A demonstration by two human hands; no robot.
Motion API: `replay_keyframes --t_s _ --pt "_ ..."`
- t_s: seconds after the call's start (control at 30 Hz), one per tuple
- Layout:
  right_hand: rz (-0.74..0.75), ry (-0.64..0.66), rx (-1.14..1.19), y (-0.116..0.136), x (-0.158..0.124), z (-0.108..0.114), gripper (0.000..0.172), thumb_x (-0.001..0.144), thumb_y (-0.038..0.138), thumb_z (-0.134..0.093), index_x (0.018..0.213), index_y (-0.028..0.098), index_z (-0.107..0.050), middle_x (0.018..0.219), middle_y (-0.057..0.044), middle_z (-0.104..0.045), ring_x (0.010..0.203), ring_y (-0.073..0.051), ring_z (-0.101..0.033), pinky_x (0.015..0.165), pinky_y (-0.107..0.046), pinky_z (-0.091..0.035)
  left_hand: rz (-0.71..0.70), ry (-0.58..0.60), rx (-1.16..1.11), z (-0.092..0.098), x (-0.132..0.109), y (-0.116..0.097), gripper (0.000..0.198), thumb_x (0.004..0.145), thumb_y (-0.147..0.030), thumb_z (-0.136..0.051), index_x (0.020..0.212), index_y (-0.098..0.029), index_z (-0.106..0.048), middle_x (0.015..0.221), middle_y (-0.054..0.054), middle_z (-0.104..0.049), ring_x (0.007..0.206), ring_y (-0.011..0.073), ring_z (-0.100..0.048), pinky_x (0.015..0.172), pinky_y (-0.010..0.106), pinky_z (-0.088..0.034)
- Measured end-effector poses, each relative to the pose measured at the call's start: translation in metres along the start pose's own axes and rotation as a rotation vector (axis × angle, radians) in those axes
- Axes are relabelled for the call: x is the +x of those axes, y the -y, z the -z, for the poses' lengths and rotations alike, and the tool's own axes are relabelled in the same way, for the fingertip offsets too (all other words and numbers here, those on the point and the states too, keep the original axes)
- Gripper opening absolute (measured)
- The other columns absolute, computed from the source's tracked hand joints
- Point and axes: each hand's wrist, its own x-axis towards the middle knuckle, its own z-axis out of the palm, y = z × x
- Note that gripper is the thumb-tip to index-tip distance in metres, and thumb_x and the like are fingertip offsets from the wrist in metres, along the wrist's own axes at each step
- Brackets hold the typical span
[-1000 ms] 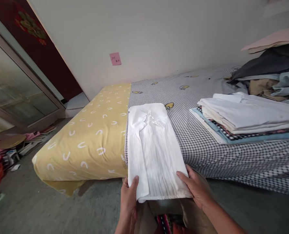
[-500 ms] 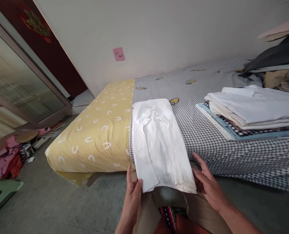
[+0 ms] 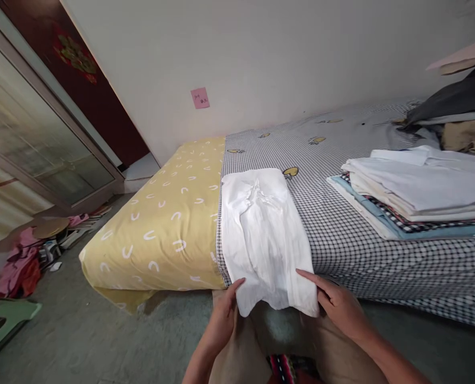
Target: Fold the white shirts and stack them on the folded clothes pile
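Note:
A white garment (image 3: 265,234), folded into a long panel with creases near its far end, lies on the bed, its near end hanging over the edge. My left hand (image 3: 222,314) grips the near left corner, index finger on top of the cloth and the other fingers underneath or hidden. At the near right side my right hand (image 3: 339,306) holds the cloth, its index finger stretched over the top and the rest partly hidden beneath. Between both hands the lower hem sags in a curve.
Folded clothes (image 3: 421,181) are stacked on the checked sheet (image 3: 325,213) at right, with a looser pile (image 3: 441,101) behind. A yellow cover (image 3: 161,224) lies at left. A green stool (image 3: 13,325) stands on the floor near pink clothing (image 3: 19,261).
Both hands have closed on the garment's near corners, and their index fingers have come over its top. The near edge now curls and sags differently. The view has shifted slightly.

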Motion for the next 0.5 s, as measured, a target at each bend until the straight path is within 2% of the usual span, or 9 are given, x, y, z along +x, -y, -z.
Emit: replay_keyframes --t_s 0.1,0.27,0.33,0.43,0.5 --pt "0.011 -0.026 -0.026 -0.006 0.003 0.001 0.047 0.075 0.034 -0.058 0.119 0.041 -0.075 0.111 0.004 -0.079 0.093 -0.029 -0.075 0.088 -0.046 -0.057 -0.071 -0.024 0.207 0.003 0.003 0.004 0.05 0.085 -0.019 -0.051 0.131 -0.029 -0.068 0.13 0.007 -0.072 0.117 0.0281 -0.063 0.106 0.04 -0.043" --pt "0.088 -0.047 -0.016 -0.008 0.009 0.0 0.047 0.076 0.03 -0.06 0.12 0.041 -0.074 0.123 0.006 -0.074 0.111 -0.028 -0.071 0.101 -0.046 -0.054 -0.08 -0.046 0.376 0.0 0.016 0.012 0.048 0.083 -0.019 -0.058 0.128 -0.032 -0.07 0.117 0.006 -0.077 0.106 0.0301 -0.064 0.099 0.039 -0.044" --pt "0.152 -0.057 -0.081 -0.011 0.013 -0.003 0.049 0.079 0.028 -0.057 0.123 0.041 -0.073 0.123 0.006 -0.074 0.112 -0.027 -0.071 0.101 -0.044 -0.055 -0.093 -0.07 0.418 -0.002 0.022 0.014 0.046 0.079 -0.016 -0.061 0.121 -0.032 -0.073 0.108 0.007 -0.078 0.102 0.0304 -0.065 0.097 0.039 -0.044" --pt "0.23 -0.091 -0.23 -0.02 0.017 -0.007 0.051 0.081 0.027 -0.05 0.124 0.041 -0.073 0.109 0.002 -0.078 0.097 -0.024 -0.074 0.088 -0.039 -0.059 -0.12 -0.165 0.447 -0.003 0.025 0.018 0.031 0.078 -0.014 -0.063 0.097 -0.032 -0.079 0.093 0.008 -0.077 0.094 0.0306 -0.065 0.093 0.04 -0.045" --pt "0.279 -0.178 -0.304 -0.027 0.019 -0.007 0.043 0.085 0.03 -0.049 0.116 0.039 -0.077 0.096 -0.003 -0.077 0.087 -0.023 -0.074 0.077 -0.035 -0.061 -0.171 -0.308 0.465 -0.003 0.023 0.022 0.02 0.077 -0.016 -0.067 0.081 -0.031 -0.079 0.101 0.01 -0.077 0.099 0.033 -0.065 0.095 0.042 -0.046"
